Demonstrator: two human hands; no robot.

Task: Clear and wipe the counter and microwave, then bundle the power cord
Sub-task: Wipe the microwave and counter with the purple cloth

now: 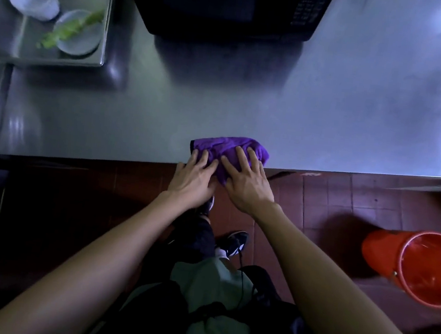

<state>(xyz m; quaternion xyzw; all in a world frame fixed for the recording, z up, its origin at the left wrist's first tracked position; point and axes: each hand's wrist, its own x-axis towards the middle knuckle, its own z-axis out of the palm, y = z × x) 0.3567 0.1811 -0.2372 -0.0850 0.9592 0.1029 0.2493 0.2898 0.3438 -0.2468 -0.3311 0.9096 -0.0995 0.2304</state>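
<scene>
Cloth sits at the counter lip under flat, open left hand and right hand — neither grips it, so a hard pull could drag it off.

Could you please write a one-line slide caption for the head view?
Both hands, left hand and right hand, press a purple cloth flat at the steel counter edge before the microwave.

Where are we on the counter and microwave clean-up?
Done: the steel counter around the microwave carries nothing else; cups sit in the sink.
In hand: left hand and right hand press flat on the purple cloth at the counter's front edge.
Left: microwave wipe can't be judged; power cord not in view.
</scene>
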